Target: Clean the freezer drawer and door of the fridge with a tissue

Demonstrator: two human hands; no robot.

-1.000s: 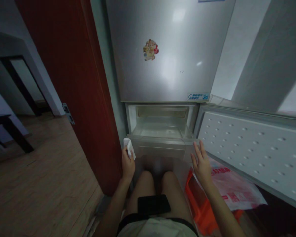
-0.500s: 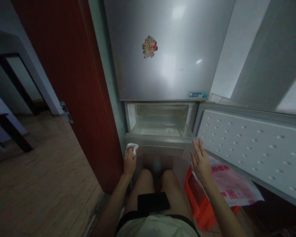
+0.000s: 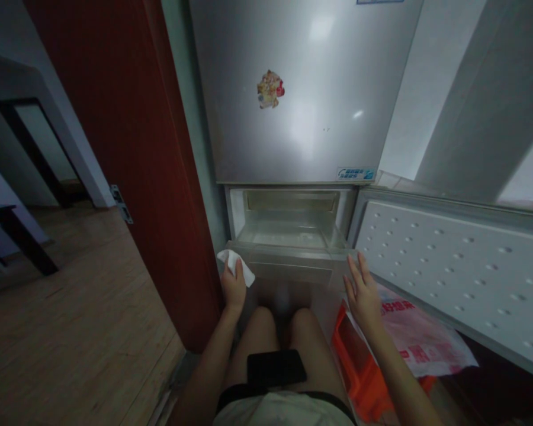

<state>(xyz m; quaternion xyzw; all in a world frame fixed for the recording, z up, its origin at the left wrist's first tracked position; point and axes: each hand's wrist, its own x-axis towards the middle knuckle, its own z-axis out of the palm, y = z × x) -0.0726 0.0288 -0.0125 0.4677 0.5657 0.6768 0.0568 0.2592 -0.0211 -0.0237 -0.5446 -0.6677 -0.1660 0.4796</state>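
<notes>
A clear plastic drawer (image 3: 288,255) is pulled out of the lower compartment of a silver fridge (image 3: 302,106). Near the drawer's left front corner, my left hand (image 3: 234,289) is closed on a white cloth or tissue (image 3: 236,264), pinched between thumb and fingers. At the right front corner, my right hand (image 3: 361,294) has its fingers spread and seems to rest against the drawer's edge. No object shows in that hand. Through the drawer front I see my knees, and a black phone-like slab (image 3: 276,367) lies across my thighs.
The lower fridge door (image 3: 453,254) stands wide to the right, its inner panel dimpled. Beneath it are an orange plastic basket or stool (image 3: 364,378) and a pink-and-white plastic bag (image 3: 420,334). A red-brown wooden door (image 3: 146,177) stands close on the left, with a dark table (image 3: 22,236) beyond.
The white cloth in my left hand has spread out and now sticks out to both sides of the fingers. My right hand stays at the drawer's right corner. The view tilts up slightly.
</notes>
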